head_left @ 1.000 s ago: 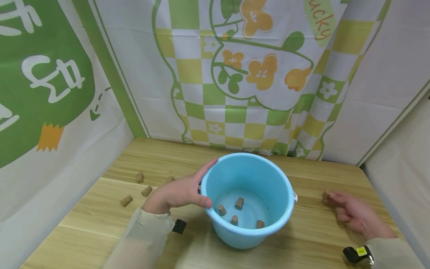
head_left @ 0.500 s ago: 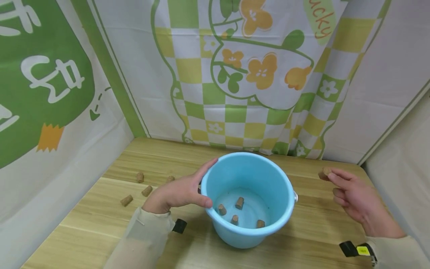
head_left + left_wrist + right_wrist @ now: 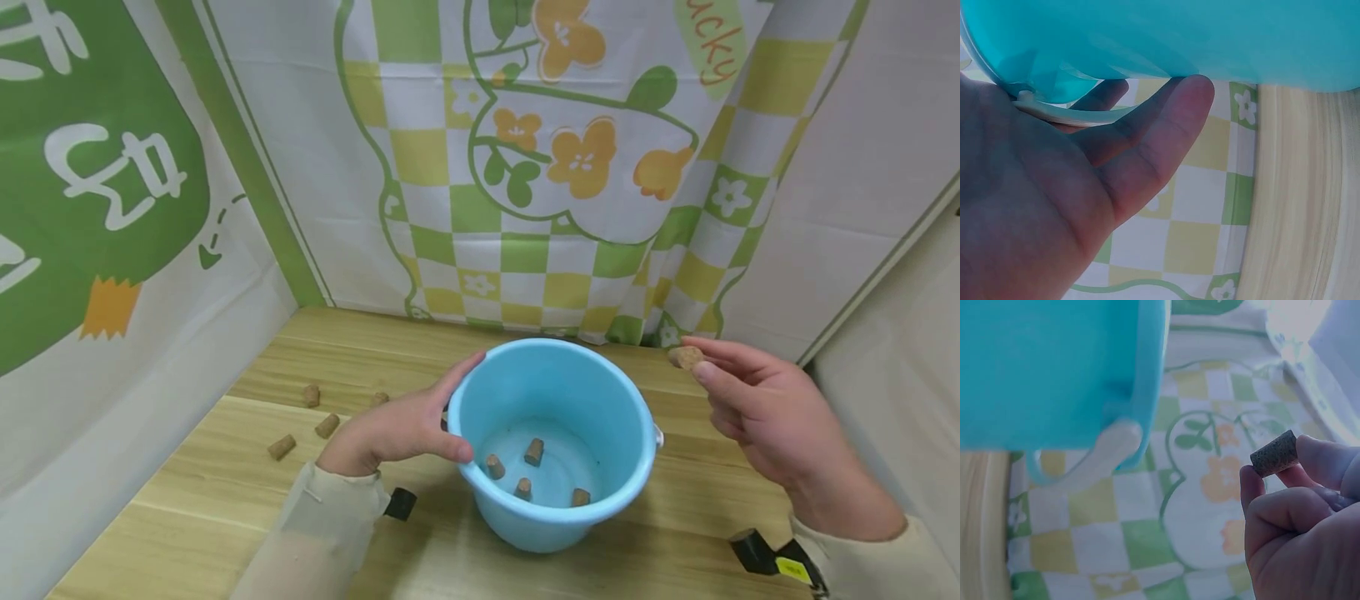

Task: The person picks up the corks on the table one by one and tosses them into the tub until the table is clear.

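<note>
A light blue bucket (image 3: 551,529) stands upright on the wooden table. My left hand (image 3: 397,433) holds its left side, thumb and index finger spread along the rim; in the left wrist view the fingers (image 3: 1188,103) lie against the outer wall. To the right of the bucket, raised above the table, my right hand (image 3: 772,417) pinches a cork (image 3: 687,358) between thumb and fingertips. That same cork (image 3: 1274,454) shows fully in the right wrist view, apart from the bucket. Several corks (image 3: 534,452) lie on the bucket's floor.
Several loose corks (image 3: 282,447) lie on the table (image 3: 187,500) left of the bucket, one partly behind my left hand. A white bucket handle (image 3: 1091,462) hangs at the bucket's outer side. Printed curtains (image 3: 525,275) close off the back and sides.
My right hand has lifted the cork off the table at the right and carried it up and left towards the bucket. The left hand and bucket have stayed in place.
</note>
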Demonstrator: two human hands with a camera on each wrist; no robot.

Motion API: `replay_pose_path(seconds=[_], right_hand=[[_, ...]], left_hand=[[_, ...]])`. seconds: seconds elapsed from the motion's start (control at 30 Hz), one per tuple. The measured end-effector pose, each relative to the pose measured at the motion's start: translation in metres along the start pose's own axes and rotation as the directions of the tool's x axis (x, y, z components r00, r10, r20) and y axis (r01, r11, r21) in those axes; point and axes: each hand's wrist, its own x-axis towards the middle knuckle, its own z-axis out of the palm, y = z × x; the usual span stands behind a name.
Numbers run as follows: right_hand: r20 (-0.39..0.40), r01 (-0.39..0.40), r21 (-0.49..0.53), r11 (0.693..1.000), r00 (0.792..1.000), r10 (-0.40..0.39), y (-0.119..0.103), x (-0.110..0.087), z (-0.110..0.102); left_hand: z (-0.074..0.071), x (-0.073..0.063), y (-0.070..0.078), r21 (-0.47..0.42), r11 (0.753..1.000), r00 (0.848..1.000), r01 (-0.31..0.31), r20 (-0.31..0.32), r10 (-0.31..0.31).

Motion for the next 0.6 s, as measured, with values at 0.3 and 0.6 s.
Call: replay_pose_path(seconds=[0.3, 0.6], right_hand=[[-0.116, -0.035, -0.611, 0.791, 0.992, -0.045, -0.018, -0.009, 0.026], [0.001, 0.129, -0.744, 0.655, 0.981, -0.193, -0.020, -0.010, 0.041]], left_hand=[[0.001, 0.000, 0.000, 0.068, 0.997, 0.999, 0.022, -0.031, -0.020], [0.001, 0.000, 0.002, 0.052, 0.998, 1.000, 0.018, -0.023, -0.017]])
